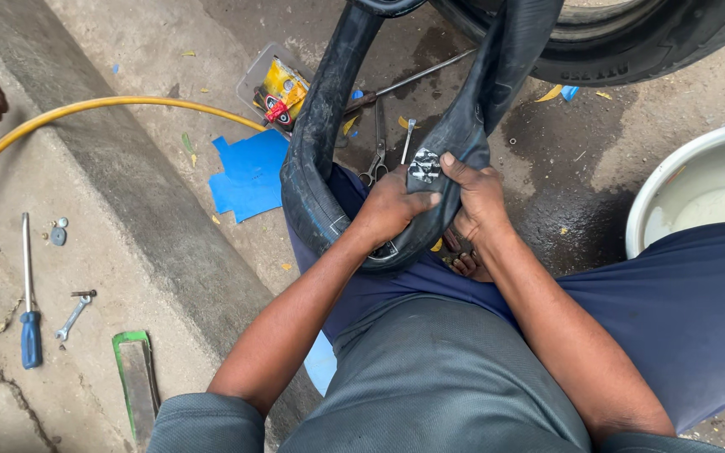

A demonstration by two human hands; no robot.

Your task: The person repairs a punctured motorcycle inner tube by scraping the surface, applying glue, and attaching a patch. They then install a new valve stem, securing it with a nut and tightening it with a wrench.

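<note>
Both hands grip a black inner tube (320, 168) draped over the person's knee: left hand (392, 210) closed around its lower bend, right hand (476, 197) clasping it, thumb beside the silvery patch (424, 165). Judged sound practice: firm, even thumb pressure, tube kept taut. Scissors (375, 151) and blue sheet (249, 174) lie near on the ground.

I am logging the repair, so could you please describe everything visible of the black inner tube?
The inner tube is black rubber, limp and deflated, looped up from the person's lap out of the top of the frame. A shiny silvery patch sits on its near bend. The left hand and right hand grip that bend, thumbs beside the patch. It rests against the person's blue trousers.
</note>
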